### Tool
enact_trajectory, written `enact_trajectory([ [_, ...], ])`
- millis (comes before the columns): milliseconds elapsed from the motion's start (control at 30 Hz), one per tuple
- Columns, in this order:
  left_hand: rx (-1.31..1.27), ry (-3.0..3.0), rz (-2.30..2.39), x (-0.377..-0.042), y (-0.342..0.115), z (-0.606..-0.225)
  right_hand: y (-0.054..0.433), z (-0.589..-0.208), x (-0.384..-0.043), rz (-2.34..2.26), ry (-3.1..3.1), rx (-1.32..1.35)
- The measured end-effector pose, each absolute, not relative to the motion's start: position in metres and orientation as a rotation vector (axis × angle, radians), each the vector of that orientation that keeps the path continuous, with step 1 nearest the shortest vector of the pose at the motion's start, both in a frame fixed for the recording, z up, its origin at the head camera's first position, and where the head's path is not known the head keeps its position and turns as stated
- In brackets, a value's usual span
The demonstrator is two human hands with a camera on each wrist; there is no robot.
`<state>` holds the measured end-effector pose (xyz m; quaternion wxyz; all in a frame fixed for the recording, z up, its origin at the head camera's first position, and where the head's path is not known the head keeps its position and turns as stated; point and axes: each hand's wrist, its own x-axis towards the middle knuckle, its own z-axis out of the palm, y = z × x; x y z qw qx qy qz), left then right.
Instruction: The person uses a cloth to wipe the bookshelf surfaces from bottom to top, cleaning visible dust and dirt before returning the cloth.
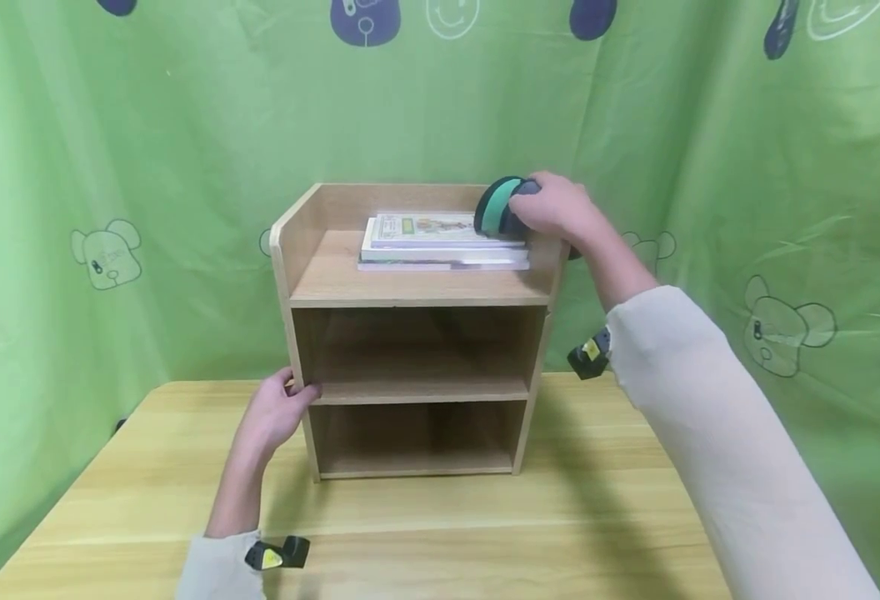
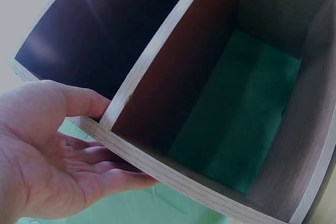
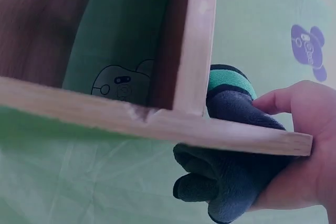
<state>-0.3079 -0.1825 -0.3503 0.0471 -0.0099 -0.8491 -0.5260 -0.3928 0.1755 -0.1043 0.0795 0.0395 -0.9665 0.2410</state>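
Note:
A small wooden shelf unit [image 1: 419,302] with three levels stands on the table. My left hand [image 1: 278,408] grips its left side panel [image 2: 173,179]. The thumb lies at the front edge of the middle board [image 2: 157,40], with the other fingers round the outside. At the top right, my right hand [image 1: 556,202] holds a dark grey cleaning cloth [image 1: 496,207] with a teal band and black edging. In the right wrist view the cloth [image 3: 236,177] is folded over the edge of the right side panel [image 3: 247,137], showing on both faces of it.
Several thin books [image 1: 443,246] lie stacked on the top level, close to the cloth. The wooden table [image 1: 425,533] extends in front of the unit and to both sides. A green curtain [image 1: 207,125] with printed cartoon figures hangs behind and around it.

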Motion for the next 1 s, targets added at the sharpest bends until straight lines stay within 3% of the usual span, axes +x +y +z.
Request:
enact_trajectory([
  [700,-0.028,-2.595,-1.604,-0.307,-0.185,-0.352,0.186,-0.166,-0.324,0.892,-2.392,0.186],
  [1000,-0.035,-2.588,-1.619,-0.310,-0.182,-0.350,0.179,-0.187,-0.327,0.874,-2.218,0.189],
])
